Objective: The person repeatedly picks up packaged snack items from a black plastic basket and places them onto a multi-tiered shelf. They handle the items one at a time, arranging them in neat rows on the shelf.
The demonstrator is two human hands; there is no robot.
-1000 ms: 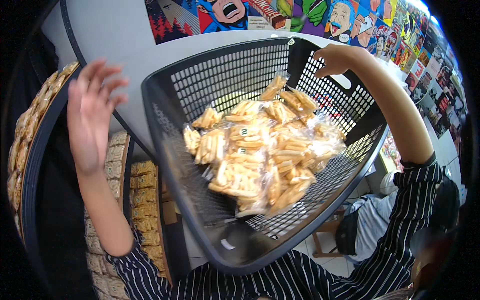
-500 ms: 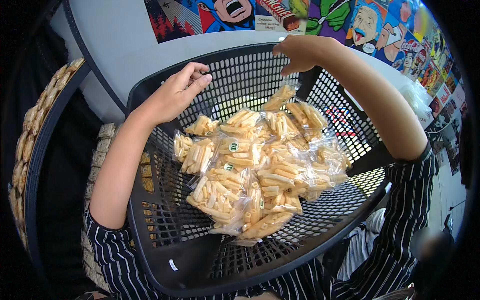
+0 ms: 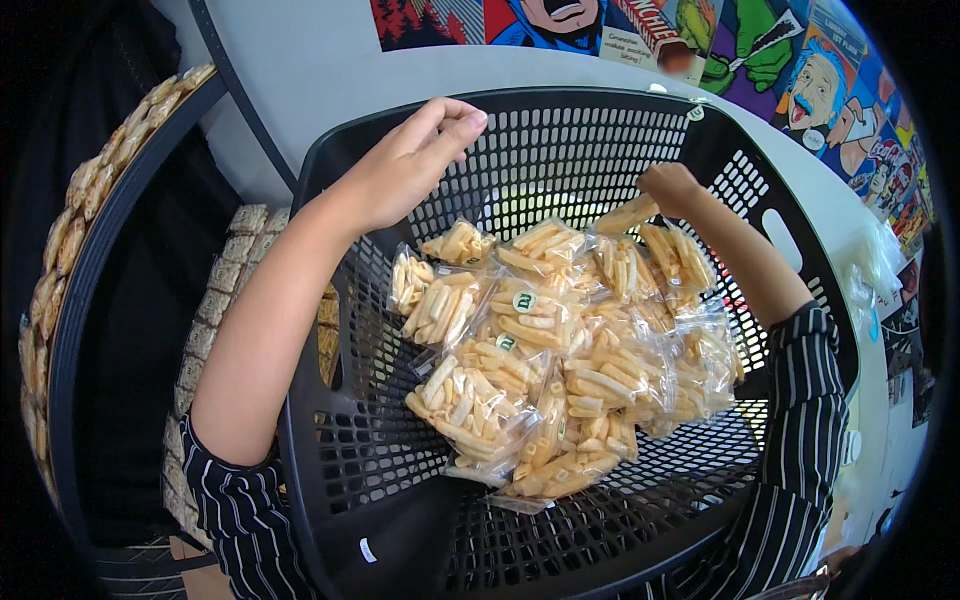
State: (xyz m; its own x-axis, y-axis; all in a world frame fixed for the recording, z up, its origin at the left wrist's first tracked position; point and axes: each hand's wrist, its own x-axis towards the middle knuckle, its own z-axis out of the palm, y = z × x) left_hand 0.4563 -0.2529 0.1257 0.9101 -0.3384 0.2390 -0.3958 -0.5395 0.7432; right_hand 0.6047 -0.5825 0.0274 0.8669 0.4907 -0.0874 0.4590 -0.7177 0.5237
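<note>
A large black plastic basket [image 3: 385,545] with mesh walls holds several clear bags of pale yellow snack sticks [image 3: 525,325], some with round green-and-white stickers. My right hand [image 3: 672,190] reaches in near the far wall, its fingers closed at the upper end of one bag of snack sticks [image 3: 627,215]. The fingertips there are hidden behind the hand. Over the basket's far left side my left hand [image 3: 412,160] is raised, fingers loosely bent and thumb apart, with nothing in it.
Left of the basket, a dark-framed shelf [image 3: 150,190] carries rows of packed goods. Stacked packets [image 3: 215,285] lie beside the basket's left wall. Colourful posters [image 3: 750,60] cover the wall behind. A clear plastic bag [image 3: 870,265] is at the right.
My right hand has come down from above the far rim and closed on a bag at the back. My left hand stays raised and empty. The view has shifted, moving the basket rightward in it.
</note>
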